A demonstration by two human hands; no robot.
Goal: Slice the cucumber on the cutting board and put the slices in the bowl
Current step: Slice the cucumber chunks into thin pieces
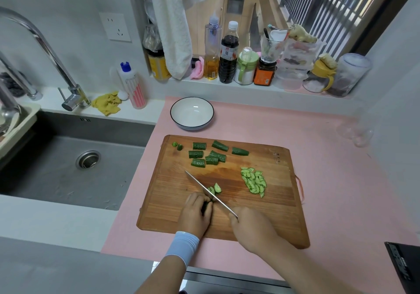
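Note:
A wooden cutting board [268, 205] lies on the pink mat. My left hand [196, 212] grips a cucumber piece [207, 205] near the board's front. My right hand [252, 225] holds a knife [210, 193] whose blade rests against that piece. Two fresh slices [216, 188] lean just beyond the blade. A heap of thin slices [254, 181] lies to the right. Several uncut cucumber chunks [209, 155] and two small end bits [177, 145] sit at the board's far side. A white bowl [192, 113] with a dark rim stands behind the board, holding nothing.
A steel sink [75, 157] with a tap [45, 50] lies to the left. Bottles and jars [245, 62] line the window ledge behind. A yellow cloth [106, 103] and a soap bottle [133, 84] sit by the tap. A dark object [403, 268] lies at the front right.

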